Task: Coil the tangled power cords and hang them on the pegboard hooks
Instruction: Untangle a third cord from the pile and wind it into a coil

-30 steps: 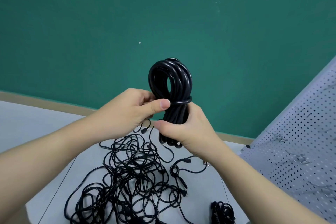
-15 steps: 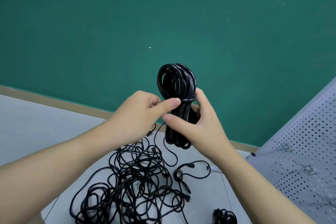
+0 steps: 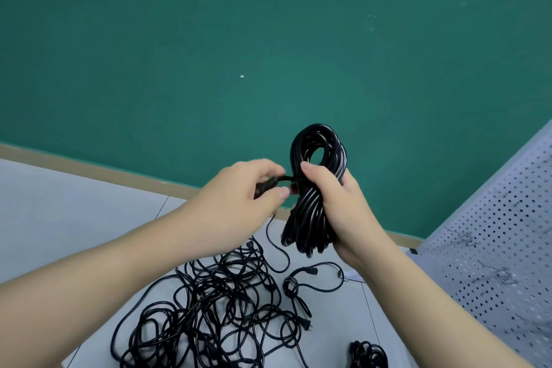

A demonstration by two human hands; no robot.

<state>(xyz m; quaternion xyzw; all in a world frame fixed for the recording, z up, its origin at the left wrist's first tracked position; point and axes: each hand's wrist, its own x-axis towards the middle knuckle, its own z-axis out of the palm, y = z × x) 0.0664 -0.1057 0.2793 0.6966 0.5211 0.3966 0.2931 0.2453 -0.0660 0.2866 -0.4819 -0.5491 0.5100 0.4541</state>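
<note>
Right hand [image 3: 343, 209] is gripping the coil [image 3: 313, 188]. Its loose end [image 3: 279, 181] is being pinched by the left hand [image 3: 239, 197]. Tangled cords [image 3: 209, 308] are lying below the hands.

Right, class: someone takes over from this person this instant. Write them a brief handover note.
Right hand grips the coil upright above the table.
Left hand pinches the cord end at the coil's waist.
Done: this cord is coiled; a small bundle lies at the near edge.
Left: secure the end, hang the coil on the pegboard hooks to the right, then coil the tangle.
</note>
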